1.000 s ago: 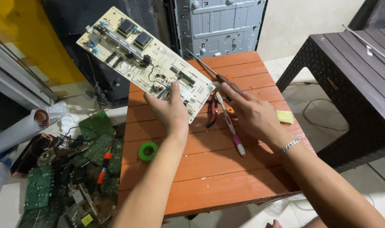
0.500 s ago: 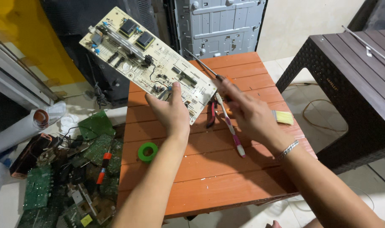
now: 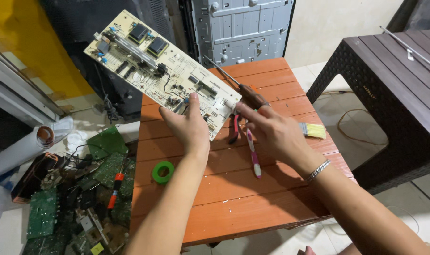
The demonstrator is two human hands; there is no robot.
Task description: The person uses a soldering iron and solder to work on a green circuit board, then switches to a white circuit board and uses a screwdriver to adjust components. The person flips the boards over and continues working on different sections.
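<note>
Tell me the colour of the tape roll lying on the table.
Green: the tape roll lies on the orange-brown table, seen in the head view.

My left hand [image 3: 189, 125] holds the circuit board [image 3: 160, 71] above the far left part of the table [image 3: 252, 203]. My right hand [image 3: 271, 132] is just right of it, over the pliers [image 3: 234, 130] and toothbrush [image 3: 252, 153]. The tape roll [image 3: 163, 172] lies nearer me, left. The screwdriver [image 3: 238, 85] lies behind my right hand.

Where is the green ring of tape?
In the head view, the green tape ring lies flat on the orange table, near its left edge, just left of the left forearm and below the circuit board that the left hand holds up.
</note>
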